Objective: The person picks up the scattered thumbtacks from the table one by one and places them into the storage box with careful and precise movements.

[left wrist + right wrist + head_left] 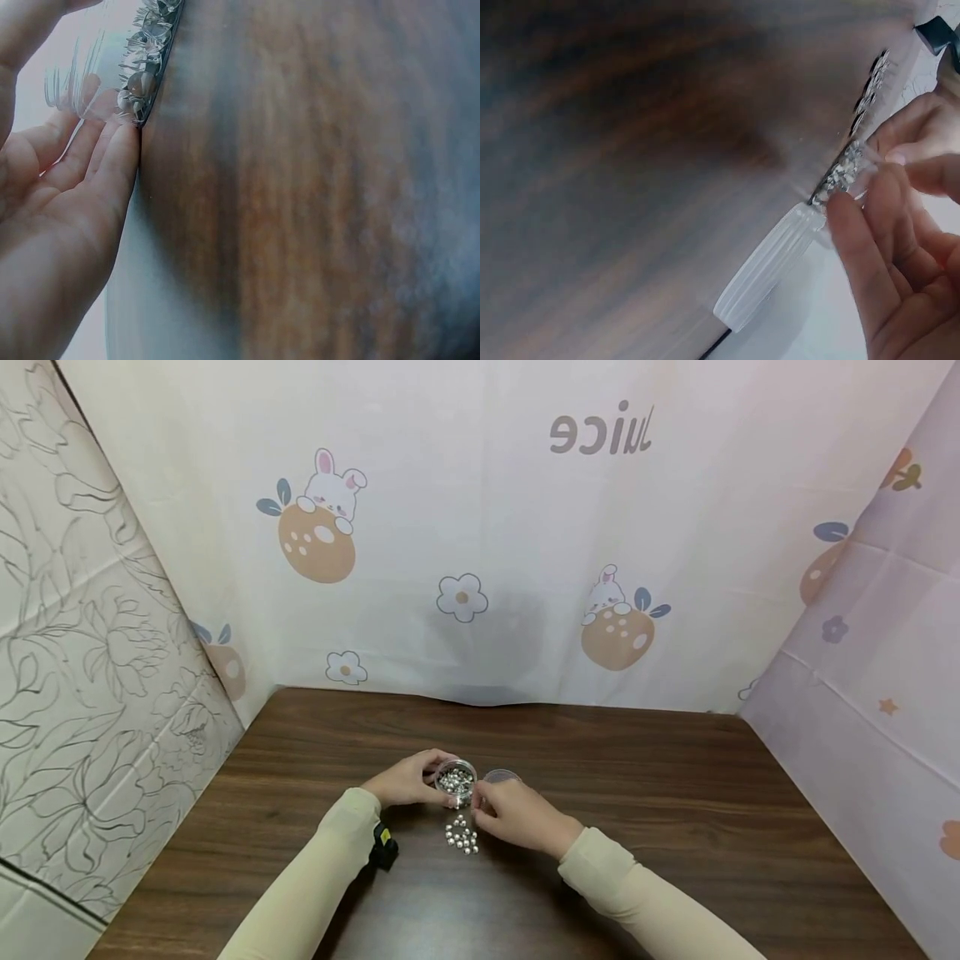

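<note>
A small clear round jar stands on the table with many silver round-headed tacks inside. My left hand grips its side, thumb in front and fingers round the back. At the jar's right rim is my right hand, its fingers curled and the thumb close to the forefinger; I cannot tell whether a tack is between them. Several loose silver tacks lie on the table in front of the jar. Just behind the right hand, a clear ribbed lid lies beside the jar, partly hidden in the head view.
A black object with a yellow mark is by the left wrist. The dark wooden table reaches back to a printed curtain, with more curtains at both sides.
</note>
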Demonstrator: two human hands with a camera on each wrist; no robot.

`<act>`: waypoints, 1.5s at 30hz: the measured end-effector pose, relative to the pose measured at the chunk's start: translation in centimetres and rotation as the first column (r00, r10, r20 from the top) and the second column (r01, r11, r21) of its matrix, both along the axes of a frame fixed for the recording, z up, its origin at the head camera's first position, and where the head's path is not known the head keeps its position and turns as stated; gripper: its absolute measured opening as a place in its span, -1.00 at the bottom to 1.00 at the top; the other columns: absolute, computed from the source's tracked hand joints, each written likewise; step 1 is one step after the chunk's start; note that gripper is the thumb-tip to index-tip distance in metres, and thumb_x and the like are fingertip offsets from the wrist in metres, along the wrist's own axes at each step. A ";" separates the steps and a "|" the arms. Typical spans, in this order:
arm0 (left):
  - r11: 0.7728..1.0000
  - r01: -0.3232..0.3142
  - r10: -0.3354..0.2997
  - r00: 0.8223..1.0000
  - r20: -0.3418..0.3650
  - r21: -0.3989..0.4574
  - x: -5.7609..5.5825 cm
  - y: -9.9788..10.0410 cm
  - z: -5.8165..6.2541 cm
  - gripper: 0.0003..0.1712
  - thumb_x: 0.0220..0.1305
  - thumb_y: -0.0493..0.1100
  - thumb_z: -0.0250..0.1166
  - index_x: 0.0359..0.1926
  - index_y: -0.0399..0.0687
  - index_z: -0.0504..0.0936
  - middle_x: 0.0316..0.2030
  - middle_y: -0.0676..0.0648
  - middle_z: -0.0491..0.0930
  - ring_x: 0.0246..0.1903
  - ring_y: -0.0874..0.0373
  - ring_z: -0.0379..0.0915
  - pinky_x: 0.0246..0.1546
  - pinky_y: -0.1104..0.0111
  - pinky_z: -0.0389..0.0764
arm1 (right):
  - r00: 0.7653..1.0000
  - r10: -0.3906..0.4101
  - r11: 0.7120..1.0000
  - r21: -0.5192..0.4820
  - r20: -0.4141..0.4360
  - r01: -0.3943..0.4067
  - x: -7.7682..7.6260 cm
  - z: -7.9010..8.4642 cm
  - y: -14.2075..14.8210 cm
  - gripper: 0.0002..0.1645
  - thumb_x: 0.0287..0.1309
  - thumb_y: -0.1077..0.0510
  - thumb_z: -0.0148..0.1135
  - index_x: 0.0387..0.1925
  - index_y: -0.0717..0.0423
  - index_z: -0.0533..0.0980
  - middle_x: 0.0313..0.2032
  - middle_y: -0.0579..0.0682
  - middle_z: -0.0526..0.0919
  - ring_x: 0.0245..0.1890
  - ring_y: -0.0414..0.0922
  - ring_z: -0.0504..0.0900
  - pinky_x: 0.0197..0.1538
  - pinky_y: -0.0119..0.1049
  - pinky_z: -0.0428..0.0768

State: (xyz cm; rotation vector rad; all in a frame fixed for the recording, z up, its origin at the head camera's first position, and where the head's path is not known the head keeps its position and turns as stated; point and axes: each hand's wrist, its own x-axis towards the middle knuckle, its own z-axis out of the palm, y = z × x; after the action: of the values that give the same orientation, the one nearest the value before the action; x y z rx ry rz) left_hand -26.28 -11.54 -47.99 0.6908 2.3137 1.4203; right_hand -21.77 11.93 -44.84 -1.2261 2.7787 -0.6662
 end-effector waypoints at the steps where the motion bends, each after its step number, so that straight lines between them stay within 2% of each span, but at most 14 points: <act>1: 1.000 0.003 -0.003 1.000 -0.001 0.005 0.1 0.0 0.2 -0.23 -0.02 -0.11 0.46 0.23 0.02 0.33 0.12 -0.12 0.42 0.06 0.09 0.35 0.18 0.01 0.38 | 1.000 0.015 1.000 0.007 0.006 -0.015 0.1 0.0 0.0 -0.94 0.21 0.13 0.12 -0.39 -0.05 0.48 -0.60 -0.30 0.47 -0.65 -0.41 0.37 -0.59 -0.51 0.43; 6: 0.999 0.030 -0.030 1.000 0.004 0.013 0.9 0.1 1.7 -0.21 0.00 -0.16 0.44 0.25 -0.14 0.31 0.15 -0.24 0.38 0.10 -0.04 0.32 0.19 -0.03 0.36 | 0.998 0.059 0.997 0.044 0.036 -0.060 0.7 -0.1 -0.3 -0.94 0.20 0.16 0.14 -0.38 0.00 0.52 -0.67 -0.29 0.44 -0.70 -0.43 0.31 -0.60 -0.55 0.38; 10: 0.999 0.037 -0.038 0.999 0.016 0.023 1.2 0.0 2.4 -0.21 0.00 -0.16 0.44 0.25 -0.16 0.31 0.16 -0.25 0.37 0.12 -0.05 0.31 0.19 -0.02 0.36 | 0.998 0.064 0.996 0.064 0.018 -0.065 0.9 -0.4 -0.5 -0.95 0.17 0.18 0.16 -0.39 0.00 0.52 -0.69 -0.29 0.40 -0.72 -0.43 0.28 -0.62 -0.56 0.35; 15: 0.998 0.035 -0.036 0.999 0.028 0.045 1.1 0.0 2.4 -0.23 0.00 -0.16 0.44 0.24 -0.15 0.32 0.14 -0.24 0.39 0.11 -0.04 0.31 0.19 -0.02 0.35 | 0.998 0.052 0.995 0.086 -0.034 -0.048 0.8 -0.7 -0.6 -0.93 0.13 0.18 0.20 -0.44 -0.03 0.51 -0.68 -0.29 0.40 -0.71 -0.42 0.30 -0.62 -0.55 0.36; 24: 0.999 0.029 -0.029 0.999 0.022 0.030 1.0 -0.1 2.2 -0.23 -0.01 -0.16 0.45 0.24 -0.11 0.33 0.17 -0.22 0.37 0.12 -0.01 0.31 0.19 -0.01 0.36 | 0.997 0.056 0.994 0.100 -0.061 -0.050 0.8 -0.5 -0.7 -0.90 0.10 0.20 0.21 -0.49 -0.05 0.51 -0.68 -0.29 0.41 -0.70 -0.43 0.29 -0.63 -0.56 0.35; 33: 0.999 0.028 -0.029 0.999 0.025 0.031 1.0 -0.1 2.1 -0.23 -0.02 -0.16 0.45 0.23 -0.10 0.34 0.14 -0.22 0.40 0.10 -0.02 0.32 0.17 -0.01 0.38 | 0.996 0.042 0.991 0.133 -0.075 -0.032 0.9 -0.5 -0.8 -0.90 0.09 0.19 0.21 -0.50 -0.04 0.50 -0.64 -0.27 0.47 -0.70 -0.43 0.32 -0.64 -0.54 0.36; 45: 0.999 0.027 -0.028 0.999 0.016 0.040 1.1 0.0 2.0 -0.23 -0.01 -0.18 0.45 0.23 -0.13 0.33 0.13 -0.24 0.41 0.08 -0.04 0.34 0.17 -0.03 0.37 | 0.997 0.029 0.991 0.135 -0.066 -0.020 1.1 -0.4 -0.6 -0.88 0.11 0.19 0.17 -0.51 -0.04 0.46 -0.69 -0.27 0.40 -0.74 -0.41 0.29 -0.67 -0.53 0.34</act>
State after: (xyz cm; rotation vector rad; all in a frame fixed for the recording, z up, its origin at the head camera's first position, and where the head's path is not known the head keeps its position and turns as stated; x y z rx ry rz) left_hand -25.14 -11.56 -45.99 0.7174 2.2602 1.4584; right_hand -20.67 11.31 -45.23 -1.2769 2.8042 -0.4348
